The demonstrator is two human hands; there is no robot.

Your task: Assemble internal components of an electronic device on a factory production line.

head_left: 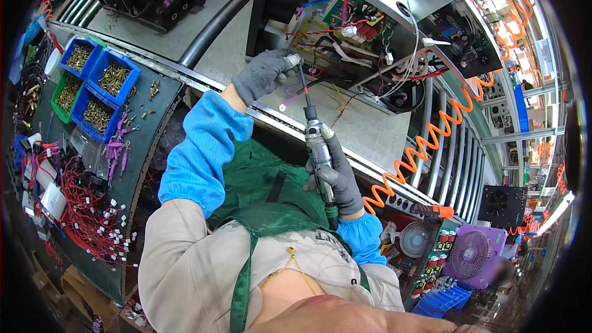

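Note:
My right hand (339, 176), in a grey glove, is wrapped round a silver air screwdriver (319, 151) with a black collar and a green lower end. Its long thin bit (304, 83) points up and away from me. At the bit's tip, the gloved fingers of my left hand (262, 76) are pinched together; whatever they hold is too small to make out. Just beyond them stands an open metal cabinet (382, 80) with circuit boards (364, 18) and loose wires inside. A lead with a pinkish ring end (283, 107) lies below the bit.
At left, blue bins (113, 78) and a green bin (63, 100) hold brass-coloured screws, beside bundles of red wires (92, 222). An orange coiled hose (425, 148) runs across the roller conveyor (453, 148) at right. A purple fan (472, 253) stands lower right.

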